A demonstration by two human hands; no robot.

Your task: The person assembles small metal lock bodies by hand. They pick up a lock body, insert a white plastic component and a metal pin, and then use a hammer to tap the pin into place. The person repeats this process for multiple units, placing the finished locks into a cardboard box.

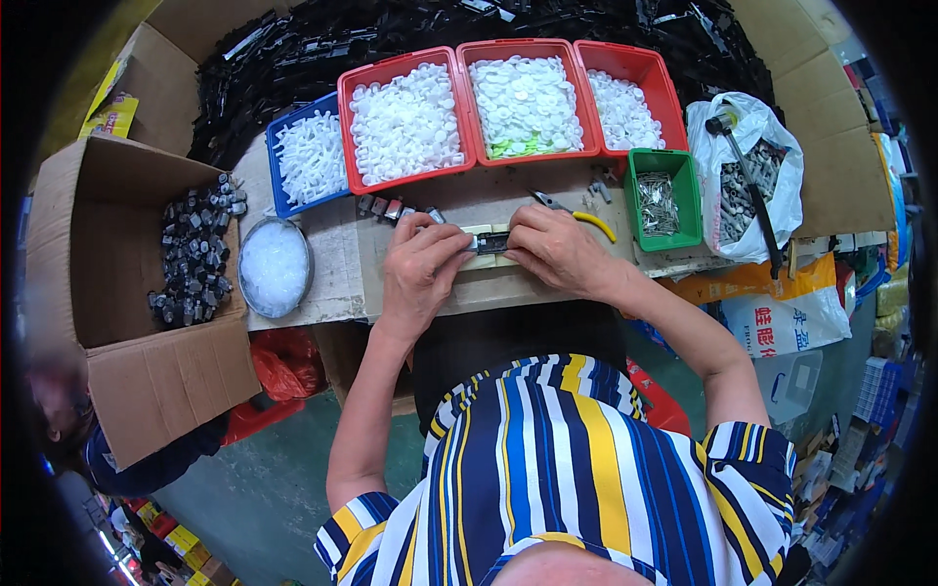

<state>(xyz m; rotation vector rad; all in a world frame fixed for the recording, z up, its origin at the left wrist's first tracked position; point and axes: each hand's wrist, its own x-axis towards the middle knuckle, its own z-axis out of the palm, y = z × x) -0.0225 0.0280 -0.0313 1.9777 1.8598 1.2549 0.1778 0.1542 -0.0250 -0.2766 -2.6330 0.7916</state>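
My left hand and my right hand meet over a small dark part that rests on a pale strip on the workbench. Both hands grip the part, the left from its left end and the right from its right end. A short row of small grey assembled parts lies just beyond my left hand. Yellow-handled pliers lie just beyond my right hand.
Three red bins and a blue bin of white plastic parts line the back. A green bin holds metal pieces; a white bag has a hammer. At left are a round dish and a cardboard box of dark parts.
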